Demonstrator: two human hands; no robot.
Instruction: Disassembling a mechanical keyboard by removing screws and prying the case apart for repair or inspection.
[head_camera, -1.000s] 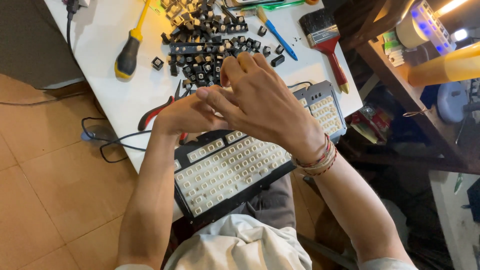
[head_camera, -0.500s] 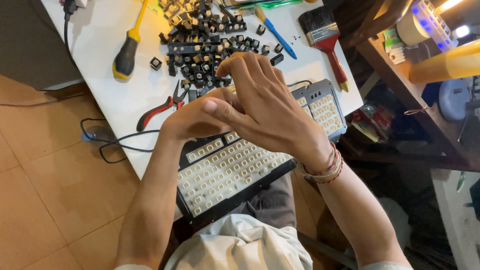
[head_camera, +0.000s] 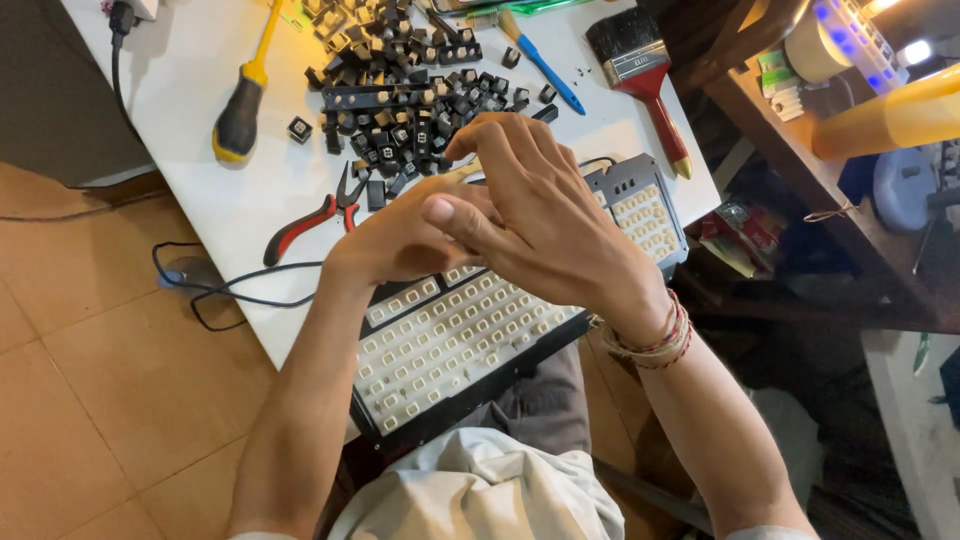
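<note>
Two bare hands meet over a stripped keyboard (head_camera: 455, 340) that lies across the person's lap and leans against the edge of the white table (head_camera: 190, 90). Its keycaps are off, so rows of pale switch stems show in the dark frame. The left hand (head_camera: 400, 240) is curled beneath, and the right hand (head_camera: 540, 225) lies over it, fingers spread, thumb pressed against the left knuckles — the two are touching. Whether anything is pinched between them I cannot tell; the right hand hides it. Bracelets (head_camera: 650, 340) ring the right wrist.

Just past the hands, red-handled pliers (head_camera: 310, 220) lie on the table, jaws toward the pile of black keycaps (head_camera: 400, 95) heaped further back. One loose keycap (head_camera: 298, 128) sits apart, near a yellow-and-black screwdriver (head_camera: 240, 110). To the right of the pile lie a blue-handled brush (head_camera: 540, 60) and — beyond it — a red-handled paintbrush (head_camera: 645, 75). A black cable (head_camera: 230, 290) loops off the table's near edge over the tiled floor.
</note>
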